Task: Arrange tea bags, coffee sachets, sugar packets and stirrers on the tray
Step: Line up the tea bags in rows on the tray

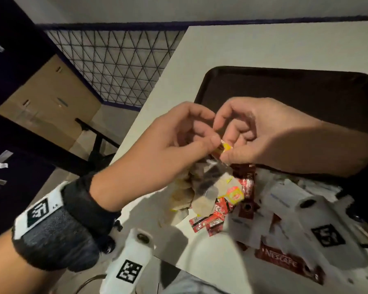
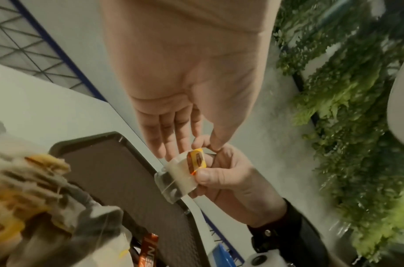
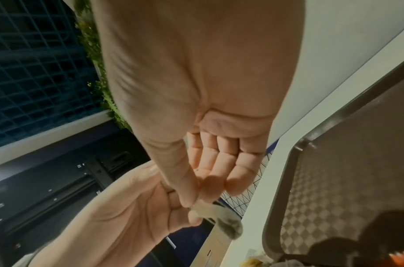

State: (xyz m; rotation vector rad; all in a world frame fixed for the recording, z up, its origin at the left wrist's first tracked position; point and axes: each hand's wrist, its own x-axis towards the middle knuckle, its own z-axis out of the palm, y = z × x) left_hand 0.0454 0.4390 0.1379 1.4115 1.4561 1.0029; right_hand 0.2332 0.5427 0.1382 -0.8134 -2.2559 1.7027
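Above the near left corner of the dark tray, my two hands meet over one tea bag. My right hand pinches the bag at its yellow-red tag between thumb and forefinger, and the white pouch hangs below. My left hand pinches the tag's upper edge with thumb and forefinger tip. Below them on the white table lies a mixed pile: tea bags, red coffee sachets, a large Nescafe sachet and white sugar packets.
The table's left edge runs diagonally past my left hand, with a drop to the floor beyond. A cardboard box sits under a dark shelf at the left. A wire mesh fence stands behind. A green foliage wall shows in the left wrist view.
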